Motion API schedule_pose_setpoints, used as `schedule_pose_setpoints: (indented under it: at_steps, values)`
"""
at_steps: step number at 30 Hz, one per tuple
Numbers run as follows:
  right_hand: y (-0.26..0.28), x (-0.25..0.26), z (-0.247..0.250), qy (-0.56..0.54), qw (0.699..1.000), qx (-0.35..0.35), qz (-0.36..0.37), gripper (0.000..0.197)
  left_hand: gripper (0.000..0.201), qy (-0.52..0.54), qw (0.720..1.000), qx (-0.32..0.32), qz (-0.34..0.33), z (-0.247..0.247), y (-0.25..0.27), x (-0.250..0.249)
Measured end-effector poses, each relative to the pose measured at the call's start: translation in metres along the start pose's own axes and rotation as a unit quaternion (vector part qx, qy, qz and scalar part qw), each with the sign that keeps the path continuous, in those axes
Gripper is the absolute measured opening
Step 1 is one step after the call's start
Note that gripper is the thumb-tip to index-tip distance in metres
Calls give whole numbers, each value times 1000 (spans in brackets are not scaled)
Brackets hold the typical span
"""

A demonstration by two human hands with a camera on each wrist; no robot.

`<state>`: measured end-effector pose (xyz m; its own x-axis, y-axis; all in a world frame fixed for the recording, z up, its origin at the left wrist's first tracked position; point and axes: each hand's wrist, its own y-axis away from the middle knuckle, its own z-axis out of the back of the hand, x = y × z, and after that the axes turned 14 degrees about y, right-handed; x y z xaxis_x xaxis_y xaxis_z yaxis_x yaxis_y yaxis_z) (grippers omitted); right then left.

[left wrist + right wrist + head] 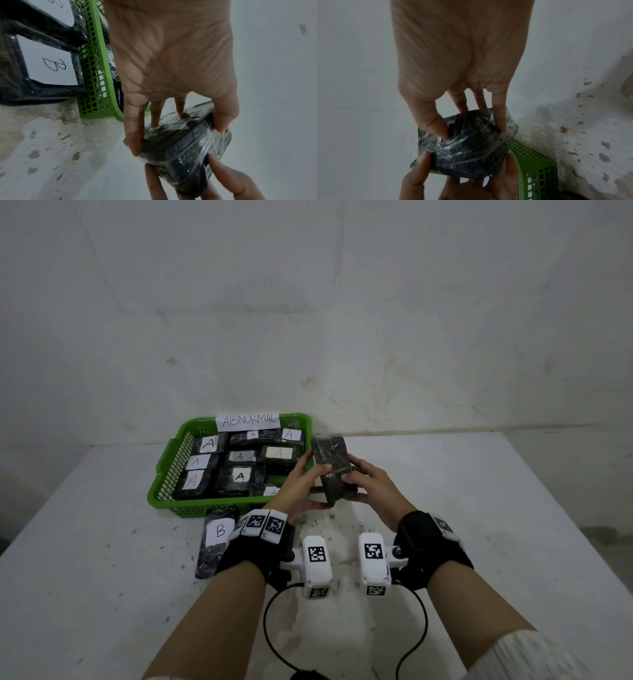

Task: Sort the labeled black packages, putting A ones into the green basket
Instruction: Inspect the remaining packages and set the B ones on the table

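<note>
Head view shows the B package (217, 542) low and left of middle, lying on the counter (479, 508) just in front of the green basket (164, 470), which is full of A packages (239, 479). Right of the basket, the left hand (301, 484) and right hand (373, 487) both grip one black package (334, 469) in the air. No letter shows on it. I think they should turn it slowly to find the letter, holding tight because the wrap looks slippery.

A packages (239, 475) in basket (161, 470) at table's (479, 508) back left | B package (217, 542) before basket | held package (334, 470) right of basket, between both hands
</note>
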<state>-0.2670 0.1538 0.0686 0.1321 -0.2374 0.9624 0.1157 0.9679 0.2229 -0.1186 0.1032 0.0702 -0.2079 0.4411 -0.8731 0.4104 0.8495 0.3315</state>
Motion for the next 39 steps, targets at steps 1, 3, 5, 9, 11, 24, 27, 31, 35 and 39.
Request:
schedule_pose_setpoints:
  at_steps: [1,3,5,9,11,24,27,31,35,39]
  values:
    - [0,1,0,1,1000,0,-1,51,56,2,1000,3,2,0,0,0]
    - [1,2,0,15,1000,-6,5,50,55,-6,1000,12,3,-1,2,0]
    - [3,4,-1,31,999,-11,14,50,54,-11,1000,11,-2,-3,3,1]
    - [4,5,-1,84,996,6,28,64,55,-11,1000,10,-10,-1,3,3]
    - [3,0,-5,139,990,8,32,87,68,-20,999,17,-18,-1,7,2]
    - [16,0,2,29,983,-177,37,28,49,-218,975,26,-26,12,4,26]
    - [17,-2,4,11,980,-200,20,25,39,-200,980,-20,-4,36,-24,52]
    - [20,-5,4,-16,978,-210,-3,24,44,-131,990,-45,-9,27,10,30]
    - [26,-8,-1,-4,981,-187,-45,22,47,-115,992,-43,-10,38,18,27]
    - [31,-10,-7,-11,974,-217,-71,14,37,-132,990,-32,43,48,24,34]
